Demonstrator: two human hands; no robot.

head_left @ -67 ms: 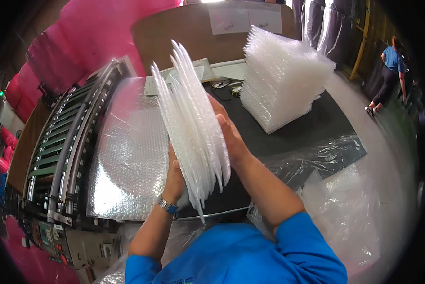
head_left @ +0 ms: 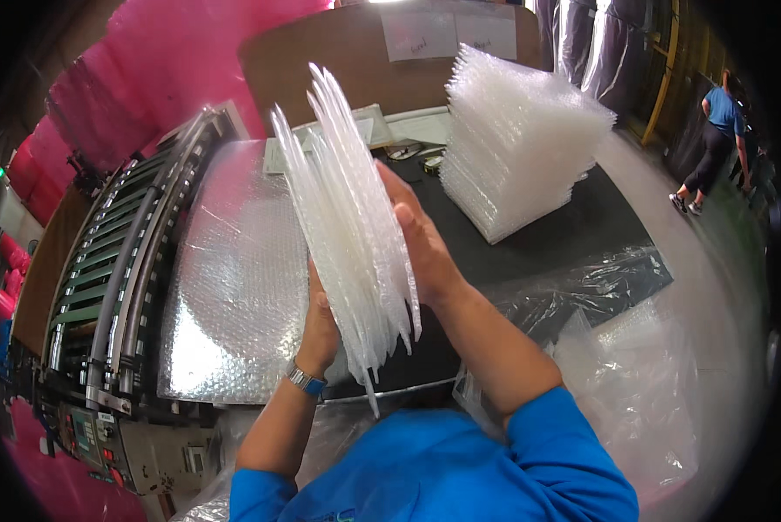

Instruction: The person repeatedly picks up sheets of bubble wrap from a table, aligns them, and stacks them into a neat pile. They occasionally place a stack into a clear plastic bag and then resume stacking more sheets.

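While a bundle of bubble-wrap sheets is held upright on its edge above the dark table, it is pressed flat between the left hand and the right hand, both closed against its sides. A sheet of bubble wrap is spread just left, beside the roller machine. A tall stack of sheets is standing behind, well apart.

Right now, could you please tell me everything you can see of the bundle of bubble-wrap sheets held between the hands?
The bundle of bubble-wrap sheets is clear, whitish plastic, many thin bubbled sheets pressed face to face. It stands on edge above the dark table, fanning apart at top and bottom. The left hand presses one face, the right hand the other.
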